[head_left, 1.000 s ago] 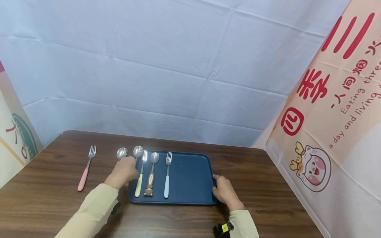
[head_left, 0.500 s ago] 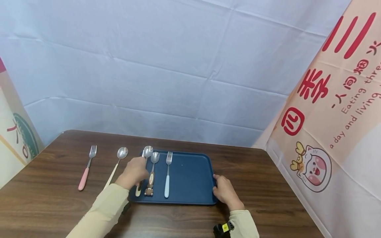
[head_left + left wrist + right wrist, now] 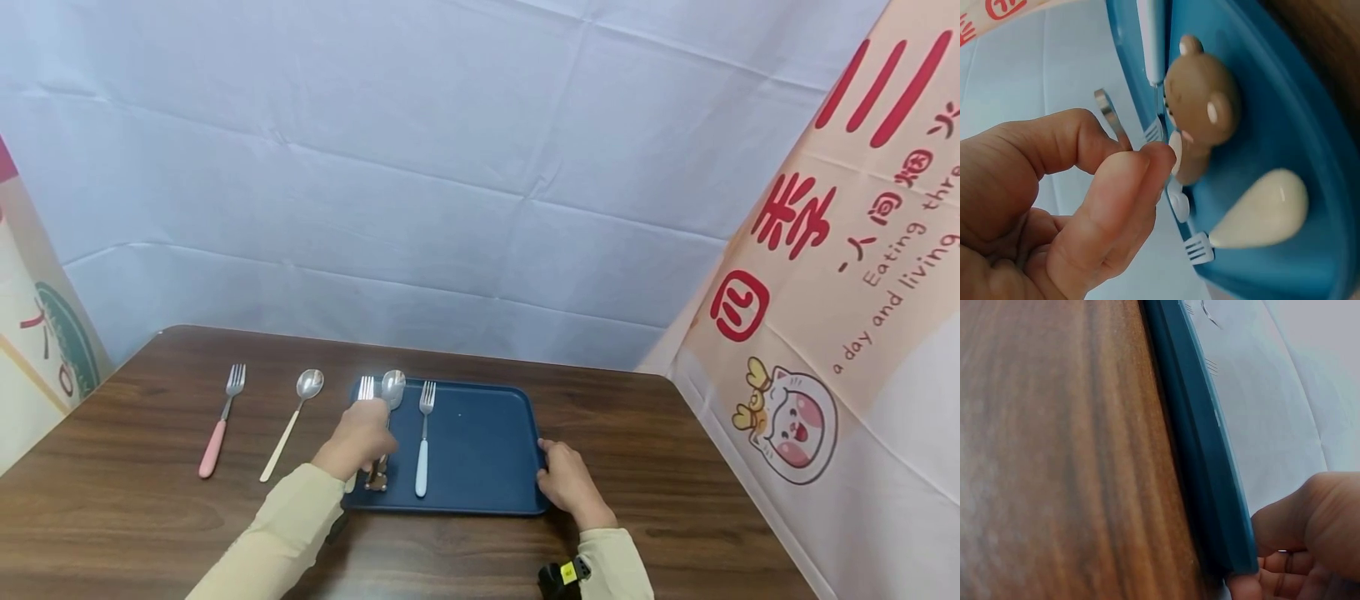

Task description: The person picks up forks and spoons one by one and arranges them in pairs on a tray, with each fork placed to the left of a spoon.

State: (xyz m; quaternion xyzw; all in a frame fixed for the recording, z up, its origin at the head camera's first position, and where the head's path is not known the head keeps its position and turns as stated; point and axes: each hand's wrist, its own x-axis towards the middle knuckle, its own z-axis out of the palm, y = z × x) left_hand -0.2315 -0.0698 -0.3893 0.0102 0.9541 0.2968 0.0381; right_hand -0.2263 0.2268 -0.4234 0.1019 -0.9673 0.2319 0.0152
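Note:
My left hand (image 3: 362, 437) pinches a metal spoon (image 3: 393, 381) between thumb and fingers, over the left part of a blue tray (image 3: 480, 450). In the left wrist view, a curved metal end (image 3: 1107, 107) sticks up from the pinch. Beneath the hand lie a cream-handled fork (image 3: 366, 387) and a spoon with a brown bear handle (image 3: 1200, 94), both partly hidden in the head view. The held spoon's bowl overlaps the bear spoon's bowl. A light-blue-handled fork (image 3: 422, 467) rests to their right. My right hand (image 3: 568, 483) grips the tray's right edge, thumb at the rim.
On the brown wooden table (image 3: 675, 483), left of the tray, lie a pink-handled fork (image 3: 213, 448) and a cream-handled spoon (image 3: 281, 442). A white cloth (image 3: 375, 183) hangs behind the table, and a printed banner (image 3: 840, 250) hangs at the right.
My left hand has carried the spoon rightward from the tray's left edge to above the bear spoon. The cream-handled spoon on the table is now uncovered. My right hand stays on the tray.

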